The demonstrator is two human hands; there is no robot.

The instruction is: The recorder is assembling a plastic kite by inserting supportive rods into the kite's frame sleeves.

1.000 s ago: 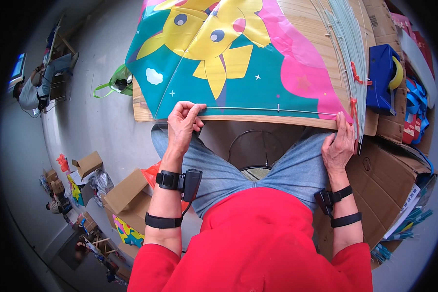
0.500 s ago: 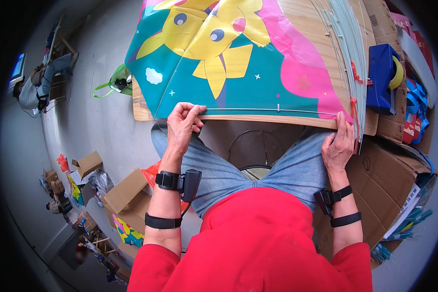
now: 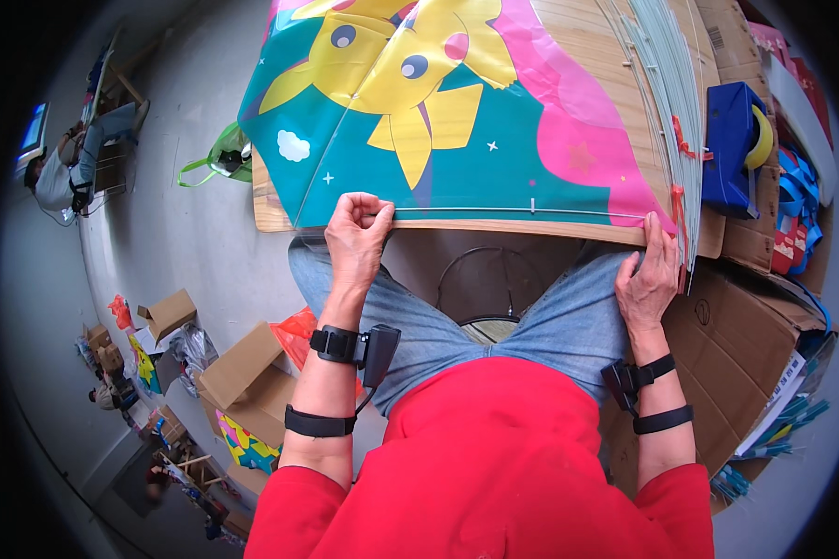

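Note:
A thin printed plastic sheet (image 3: pixel 494 182), teal and pink with a yellow cartoon character, lies on the wooden table (image 3: pixel 272 210). Along its near edge runs a thin white rod (image 3: pixel 475 209) with a small crosspiece near the middle. My left hand (image 3: pixel 354 244) is closed in a pinch on the rod's left end, at the table's front edge. At the other end, my right hand (image 3: pixel 647 284) rests its stretched fingers on the pink corner, thumb apart. Whether the rod lies above or inside the sheet's edge, I cannot tell.
A bundle of pale thin rods (image 3: pixel 662 84) with red ties lies on the table's right side. Beside it stand a blue tape dispenser (image 3: pixel 725 154) and cardboard boxes (image 3: pixel 708 373). A green bag (image 3: pixel 228 156) sits left of the table. Other people work far left.
My left hand has shifted slightly right along the near edge, its fingers closing more tightly, and the left forearm moved right with it. My right hand has stayed in place.

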